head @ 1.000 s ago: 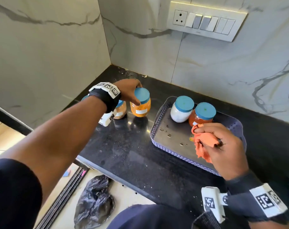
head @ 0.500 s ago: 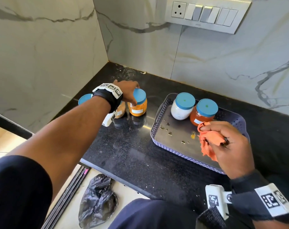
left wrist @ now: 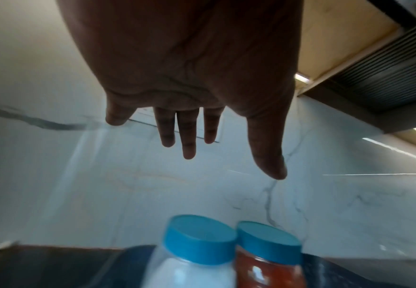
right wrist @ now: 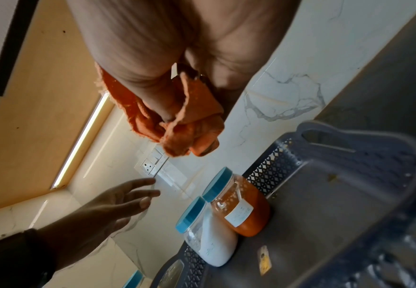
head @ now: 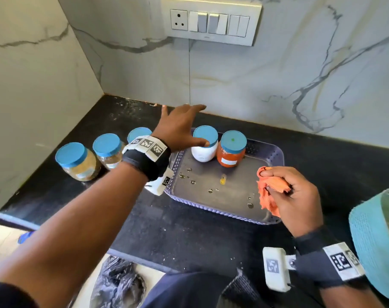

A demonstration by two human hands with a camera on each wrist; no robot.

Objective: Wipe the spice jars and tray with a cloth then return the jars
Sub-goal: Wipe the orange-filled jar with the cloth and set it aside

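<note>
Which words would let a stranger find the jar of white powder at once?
Find the purple tray on the black counter. Two blue-lidded jars stand touching at its far end. The white powder jar is the left one; its neighbour, the orange spice jar, holds orange contents.

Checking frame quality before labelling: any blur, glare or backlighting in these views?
Head view: sharp; glare on the tray droplets. Left wrist view: left hand backlit and dark, white jar and orange jar blurred. Right wrist view: tilted, bright light strip, cloth sharp, tray's near end smeared.

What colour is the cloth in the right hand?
Orange; the cloth shows best in the head view.
</note>
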